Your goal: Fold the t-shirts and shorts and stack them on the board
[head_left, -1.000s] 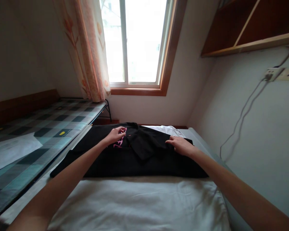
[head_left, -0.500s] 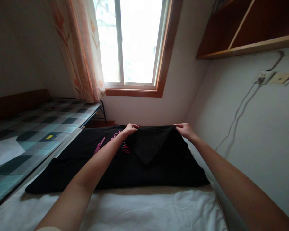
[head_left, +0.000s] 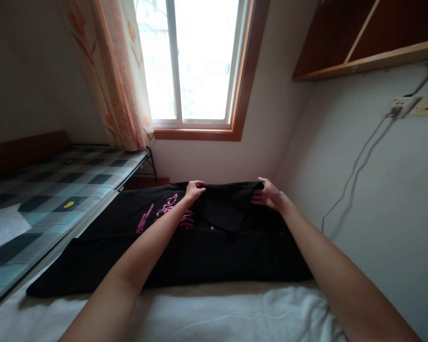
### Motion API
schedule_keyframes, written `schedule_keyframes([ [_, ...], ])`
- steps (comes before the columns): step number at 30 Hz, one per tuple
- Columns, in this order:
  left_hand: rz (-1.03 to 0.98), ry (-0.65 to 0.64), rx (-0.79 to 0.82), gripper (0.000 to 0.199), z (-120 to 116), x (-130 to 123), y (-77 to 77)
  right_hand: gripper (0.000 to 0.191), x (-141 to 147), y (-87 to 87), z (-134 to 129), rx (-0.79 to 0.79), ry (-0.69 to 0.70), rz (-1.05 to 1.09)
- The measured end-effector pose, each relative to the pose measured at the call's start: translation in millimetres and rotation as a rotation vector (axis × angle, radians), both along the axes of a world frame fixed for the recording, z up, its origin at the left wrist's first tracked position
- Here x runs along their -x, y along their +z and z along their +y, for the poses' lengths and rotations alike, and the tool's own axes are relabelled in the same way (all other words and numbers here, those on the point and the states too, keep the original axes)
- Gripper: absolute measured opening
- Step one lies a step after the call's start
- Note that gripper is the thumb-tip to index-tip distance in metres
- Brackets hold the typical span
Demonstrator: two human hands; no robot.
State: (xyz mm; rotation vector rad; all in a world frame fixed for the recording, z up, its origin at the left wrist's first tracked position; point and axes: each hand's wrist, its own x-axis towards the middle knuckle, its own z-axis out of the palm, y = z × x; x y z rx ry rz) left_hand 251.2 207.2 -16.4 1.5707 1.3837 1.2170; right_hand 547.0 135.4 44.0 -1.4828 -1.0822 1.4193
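Observation:
A black garment (head_left: 214, 256) with pink lettering lies spread over a white-sheeted bed. At its far edge my left hand (head_left: 194, 191) pinches the fabric between thumb and fingers. To the right, my right hand (head_left: 269, 194) is at the garment's far right corner, with the thumb on top and the fingers spread beneath or behind a raised flap. Between the two hands, the flap of black cloth hangs folded toward me, its lower tip resting near the middle of the garment.
White sheet (head_left: 207, 313) covers the bed in front. A checkered mattress (head_left: 92, 175) on a metal frame adjoins at left. White wall with a socket (head_left: 401, 107) and cord rises at right, below a wooden shelf (head_left: 378, 56). Window and curtain (head_left: 117, 76) stand behind.
My right hand has opened its fingers and turned, with the fingers now lower against the cloth. The flap's tip has shifted right and looks blunter. The view has tilted slightly.

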Motion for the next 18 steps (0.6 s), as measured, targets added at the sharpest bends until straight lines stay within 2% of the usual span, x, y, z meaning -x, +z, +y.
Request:
schedule_keyframes([
  [2, 0.000, -0.002, 0.006, 0.031, 0.9, -0.7, -2.6, 0.062, -4.5, 3.4, -6.6, -0.026, 0.115, -0.008],
  [4, -0.002, -0.006, 0.013, 0.028, 2.1, -2.0, -4.5, 0.083, -7.8, 2.3, -10.0, -0.100, 0.204, -0.078],
  [5, -0.003, -0.006, 0.016, 0.026, 2.8, -2.7, -5.1, 0.087, -8.6, 0.3, -9.6, -0.134, 0.224, -0.124],
  [6, -0.004, -0.005, 0.016, 0.025, 3.5, -3.4, -5.5, 0.082, -8.8, -2.4, -7.6, -0.163, 0.226, -0.170],
  [10, 0.000, 0.017, 0.007, 0.026, 6.5, -5.7, -5.5, 0.036, -5.9, -14.9, 12.1, -0.282, 0.074, -0.359],
  [12, 0.008, 0.039, -0.001, 0.028, 7.8, -7.1, -5.4, 0.032, -4.6, -20.4, 24.3, -0.374, -0.014, -0.436],
  [15, 0.028, 0.086, -0.016, 0.031, 9.8, -11.1, -5.6, 0.035, -5.7, -26.7, 40.4, -0.500, -0.125, -0.472],
  [18, 0.049, 0.131, -0.031, 0.030, 12.1, -17.5, -6.2, 0.035, -9.7, -32.4, 53.8, -0.549, -0.233, -0.453],
])
